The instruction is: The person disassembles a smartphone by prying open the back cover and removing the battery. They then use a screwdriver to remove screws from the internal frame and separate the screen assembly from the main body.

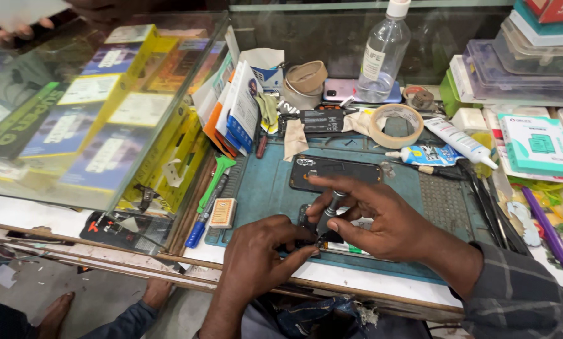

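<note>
My right hand (pixel 382 216) grips a small metal screwdriver (pixel 330 210), held nearly upright with its tip down on an opened phone (pixel 319 242) at the near edge of a blue work mat (pixel 269 188). My left hand (pixel 259 251) pinches the phone's edge beside the screwdriver tip and steadies it. Most of that phone is hidden under both hands. A black phone back cover (pixel 334 171) lies flat on the mat just beyond my fingers.
A glass display case (pixel 87 113) with yellow boxes fills the left. Tape rolls (pixel 394 125), a clear bottle (pixel 382 53), glue tubes (pixel 460 141), a phone battery (pixel 322 120), tweezers and stacked boxes crowd the back and right. A green tool and blue pen (pixel 209 194) lie left of the mat.
</note>
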